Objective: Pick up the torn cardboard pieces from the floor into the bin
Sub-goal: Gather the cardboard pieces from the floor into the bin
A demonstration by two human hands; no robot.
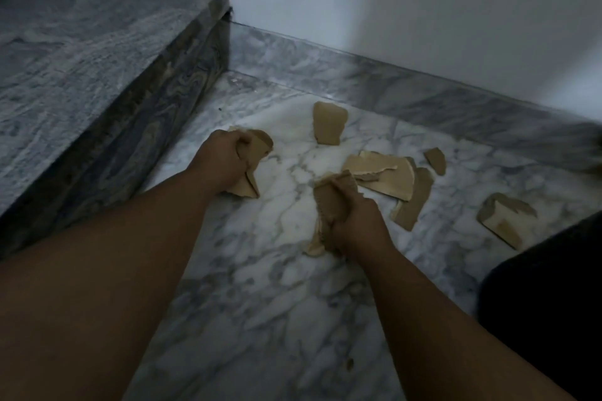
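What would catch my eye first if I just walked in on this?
Two bare arms reach to a marble floor, each hand clutching torn cardboard: the left hand near the grey step, the right hand mid-floor. More cardboard scraps lie loose towards the wall. No bin shows.

L hand [224,159] fisted, grip closed, arm out | R hand [355,221] same, lower
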